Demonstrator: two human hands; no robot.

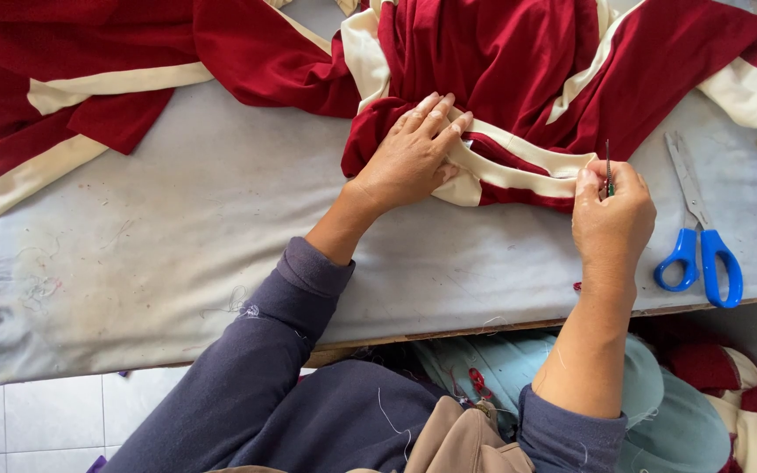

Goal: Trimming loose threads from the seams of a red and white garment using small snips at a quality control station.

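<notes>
Table [177, 254]: grey padded top, stained.
Garment [501, 70]: red with cream stripes, heaped along the table's far side.
Left hand [409, 158]: flat on the cloth, fingers together.
Right hand [611, 219]: pinches a thin tool [608, 171], perhaps a seam ripper.
Scissors [698, 236]: blue-handled, just right.

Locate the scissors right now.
In the head view, the blue-handled scissors lie flat on the grey table at the far right, just beyond the right hand, below the red and cream cloth.
</notes>
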